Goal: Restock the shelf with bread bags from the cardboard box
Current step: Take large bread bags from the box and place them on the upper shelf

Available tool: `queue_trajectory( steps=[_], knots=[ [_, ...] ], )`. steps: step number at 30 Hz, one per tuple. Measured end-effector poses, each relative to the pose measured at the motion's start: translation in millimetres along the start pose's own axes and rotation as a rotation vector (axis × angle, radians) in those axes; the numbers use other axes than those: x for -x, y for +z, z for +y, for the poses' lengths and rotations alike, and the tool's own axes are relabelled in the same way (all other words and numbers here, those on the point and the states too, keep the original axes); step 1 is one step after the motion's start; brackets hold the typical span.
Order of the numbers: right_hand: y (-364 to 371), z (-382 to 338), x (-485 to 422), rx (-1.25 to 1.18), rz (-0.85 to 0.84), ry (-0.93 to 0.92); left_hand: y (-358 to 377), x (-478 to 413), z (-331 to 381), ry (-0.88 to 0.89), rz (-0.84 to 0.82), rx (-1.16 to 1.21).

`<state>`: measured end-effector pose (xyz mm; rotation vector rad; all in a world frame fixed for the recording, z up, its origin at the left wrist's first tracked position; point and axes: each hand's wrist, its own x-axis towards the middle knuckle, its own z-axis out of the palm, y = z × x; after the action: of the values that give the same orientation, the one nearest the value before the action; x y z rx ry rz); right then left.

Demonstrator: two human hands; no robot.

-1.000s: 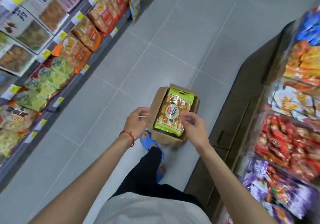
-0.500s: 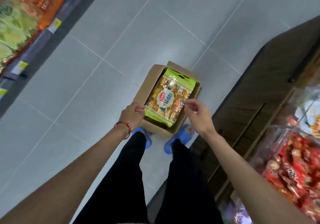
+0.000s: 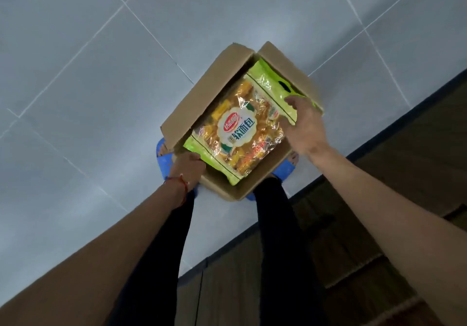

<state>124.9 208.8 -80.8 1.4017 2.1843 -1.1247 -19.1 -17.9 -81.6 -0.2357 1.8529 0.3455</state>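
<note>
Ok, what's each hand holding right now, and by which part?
Left hand grips the cardboard box at its near-left corner. Right hand lies on the bread bag's green top edge; a closed grip cannot be told.

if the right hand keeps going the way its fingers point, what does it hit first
Most likely the bread bag. The right hand reaches down and forward over the cardboard box, fingertips at the bag's green top edge. Whether they already touch it is unclear from this single view.
</note>
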Motion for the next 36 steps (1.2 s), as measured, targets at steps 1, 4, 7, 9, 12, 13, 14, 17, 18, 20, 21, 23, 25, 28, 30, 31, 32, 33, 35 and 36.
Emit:
queue_trajectory(
  steps=[1, 4, 7, 9, 12, 13, 14, 17, 18, 20, 21, 23, 25, 28, 30, 31, 32, 33, 35, 36],
  knots=[
    [3.2, 5.8, -15.6, 0.034, 0.0, -0.021, 9.2, -14.9, -1.2, -0.034, -0.006, -0.004],
    [11.6, 20.2, -55.1, 0.079, 0.019, -0.087, 34.0, -58.8, -7.9, -0.143, 0.032, 0.042],
    [19.8, 33.7, -82.8, 0.115, 0.036, -0.158, 52.7, -84.6, -7.8, -0.271, 0.048, 0.105],
    [24.5, 39.6, -94.3, 0.132, 0.019, -0.139, 62.2, -97.3, -5.1, -0.306, 0.02, 0.155],
    [28.2, 44.3, -102.6, 0.12, 0.036, -0.131, 72.5, -111.3, 2.1, -0.295, 0.028, 0.185],
    [29.3, 45.1, -103.5, 0.118, 0.046, -0.131, 73.9, -113.6, 5.6, -0.295, 0.051, 0.192],
    [30.8, 46.2, -103.8, 0.11, 0.053, -0.128, 74.8, -117.1, 7.1, -0.301, 0.075, 0.207],
    [40.5, 50.1, -99.5, 0.079, 0.03, -0.112, 74.6, -128.6, 3.6, -0.313, 0.143, 0.305],
    [44.8, 52.0, -98.6, 0.09, 0.009, -0.111, 75.0, -132.0, 0.8, -0.33, 0.167, 0.349],
    [52.3, 56.1, -101.5, 0.155, -0.046, -0.104, 75.5, -134.6, -2.5, -0.368, 0.189, 0.403],
    [54.1, 56.8, -104.4, 0.19, -0.07, -0.101, 76.2, -134.6, -3.3, -0.382, 0.183, 0.424],
    [56.7, 59.0, -112.7, 0.241, -0.09, -0.108, 79.5, -138.6, -7.0, -0.393, 0.156, 0.473],
    [59.1, 62.5, -118.0, 0.28, -0.098, -0.124, 83.1, -141.9, -10.3, -0.387, 0.124, 0.533],
    [65.3, 66.8, -115.9, 0.299, -0.088, -0.129, 87.2, -141.6, -16.0, -0.322, 0.112, 0.629],
    [71.1, 66.6, -111.6, 0.253, -0.075, -0.089, 89.9, -135.9, -20.2, -0.279, 0.108, 0.707],
    [73.5, 64.4, -110.0, 0.212, -0.084, -0.057, 90.2, -132.4, -22.1, -0.263, 0.117, 0.746],
    [75.0, 61.6, -109.4, 0.164, -0.099, -0.028, 90.3, -128.3, -23.5, -0.253, 0.127, 0.786],
    [75.2, 58.5, -109.4, 0.124, -0.113, 0.002, 89.6, -124.5, -24.1, -0.245, 0.132, 0.833],
    [72.5, 52.1, -108.6, 0.074, -0.136, 0.051, 86.3, -120.5, -24.1, -0.241, 0.148, 0.928],
    [70.5, 49.8, -107.7, 0.059, -0.147, 0.071, 83.6, -119.5, -22.6, -0.251, 0.158, 0.974]
  ],
)
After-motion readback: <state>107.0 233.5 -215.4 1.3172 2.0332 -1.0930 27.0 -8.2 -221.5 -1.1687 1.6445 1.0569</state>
